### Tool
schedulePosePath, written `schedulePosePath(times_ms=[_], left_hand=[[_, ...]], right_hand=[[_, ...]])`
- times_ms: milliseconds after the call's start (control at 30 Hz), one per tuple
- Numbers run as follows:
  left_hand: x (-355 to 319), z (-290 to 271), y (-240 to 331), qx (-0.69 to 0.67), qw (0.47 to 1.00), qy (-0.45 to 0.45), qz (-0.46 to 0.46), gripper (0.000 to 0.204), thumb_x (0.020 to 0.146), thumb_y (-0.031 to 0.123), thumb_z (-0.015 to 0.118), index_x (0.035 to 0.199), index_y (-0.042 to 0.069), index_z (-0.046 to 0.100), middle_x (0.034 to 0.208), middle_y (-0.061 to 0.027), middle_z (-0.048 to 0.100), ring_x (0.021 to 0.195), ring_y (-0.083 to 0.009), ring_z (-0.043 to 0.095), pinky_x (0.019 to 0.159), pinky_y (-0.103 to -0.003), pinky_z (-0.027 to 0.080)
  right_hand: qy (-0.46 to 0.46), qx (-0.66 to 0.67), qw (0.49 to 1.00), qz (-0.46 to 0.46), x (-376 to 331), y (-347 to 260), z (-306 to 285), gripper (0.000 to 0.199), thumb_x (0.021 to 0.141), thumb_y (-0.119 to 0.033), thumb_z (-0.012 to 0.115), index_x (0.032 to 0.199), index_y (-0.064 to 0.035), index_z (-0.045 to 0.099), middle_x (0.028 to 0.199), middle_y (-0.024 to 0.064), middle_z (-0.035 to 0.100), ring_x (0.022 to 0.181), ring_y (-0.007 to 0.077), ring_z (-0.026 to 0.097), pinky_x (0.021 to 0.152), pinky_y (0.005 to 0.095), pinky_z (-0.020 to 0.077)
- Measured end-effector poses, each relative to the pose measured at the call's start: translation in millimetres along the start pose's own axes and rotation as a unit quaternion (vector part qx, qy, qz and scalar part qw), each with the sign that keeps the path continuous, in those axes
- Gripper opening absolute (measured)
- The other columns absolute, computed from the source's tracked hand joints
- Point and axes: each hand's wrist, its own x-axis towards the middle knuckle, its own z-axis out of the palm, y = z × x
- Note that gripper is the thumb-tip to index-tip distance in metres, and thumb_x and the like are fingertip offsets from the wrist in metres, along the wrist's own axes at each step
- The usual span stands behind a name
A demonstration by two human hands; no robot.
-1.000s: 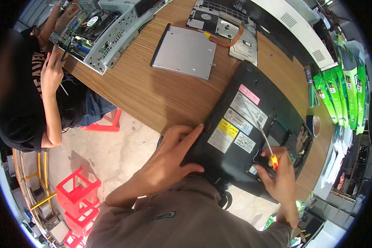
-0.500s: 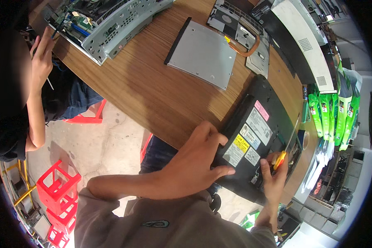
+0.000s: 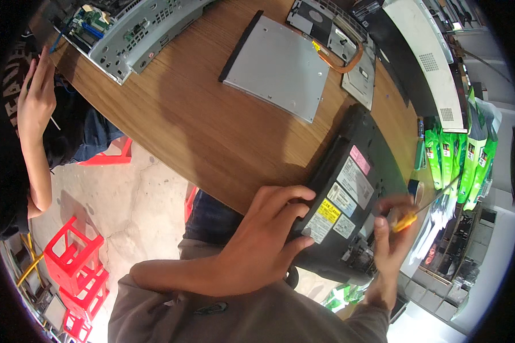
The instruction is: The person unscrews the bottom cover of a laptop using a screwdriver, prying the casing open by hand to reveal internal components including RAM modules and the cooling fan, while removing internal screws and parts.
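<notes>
— What's on the wooden worktop (image 3: pixel 252 148)?
— A silver slab (image 3: pixel 277 66) at top centre and, right of centre, an upturned black laptop (image 3: pixel 386 171) bearing labels.
— And the left hand (image 3: pixel 269 228)?
— Fingers spread, touching the laptop's left edge; I can't tell how firmly they grip.
— The right hand (image 3: pixel 392 237)?
— Blurred, its fingers pinching the yellow-orange handle of a screwdriver (image 3: pixel 405 222).
— What's changed?
— A second ago the shaft lay across the laptop; now it points right, past the edge. I'd judge the tip isn't engaging any screw.
</notes>
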Motion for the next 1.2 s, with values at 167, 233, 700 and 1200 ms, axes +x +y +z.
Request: schedulePosePath(times_ms=[167,233,700,1200], left_hand=[[-6,4,-2,0.031,0.999,0.033,0.030,0.042,0.080,0.008,0.080,0.114,0.000,0.057,0.135,-0.0147,0.050,0.124,-0.0348,0.047,0.105,-0.044,0.040],[-7,4,-5,-0.008,0.999,0.042,0.019,0.043,0.080,0.010,0.080,0.115,0.000,0.057,0.135,-0.0157,0.049,0.124,-0.0353,0.048,0.105,-0.044,0.041],[-15,-21,-27,-0.028,0.984,-0.103,0.144,0.080,0.078,0.016,0.082,0.146,-0.001,0.043,0.154,-0.0201,0.040,0.135,-0.0350,0.048,0.110,-0.045,0.042],[-25,6,-57,-0.143,0.955,0.010,0.260,0.044,0.094,0.015,0.063,0.133,-0.006,0.058,0.143,-0.0229,0.055,0.132,-0.0395,0.053,0.107,-0.049,0.045]], right_hand=[[-0.305,-0.063,0.913,-0.265,73,9,31,0.031,0.091,-0.023,0.071,0.101,-0.0040,0.048,0.099,0.0143,0.067,0.094,0.0357,0.061,0.089,0.0501,0.0457],[-0.286,-0.034,0.910,-0.300,82,11,42,0.032,0.092,-0.023,0.071,0.101,-0.0043,0.048,0.097,0.0144,0.066,0.093,0.0355,0.060,0.088,0.0497,0.0457],[-0.235,0.205,0.942,-0.123,83,2,51,0.034,0.100,-0.033,0.060,0.101,-0.0055,0.040,0.072,0.0083,0.060,0.061,0.0175,0.054,0.071,0.0347,0.0408],[-0.128,0.172,0.970,-0.111,78,-14,40,0.055,0.095,-0.054,0.063,0.098,-0.0071,0.036,0.060,0.0106,0.061,0.058,0.0192,0.051,0.064,0.0323,0.0405]])
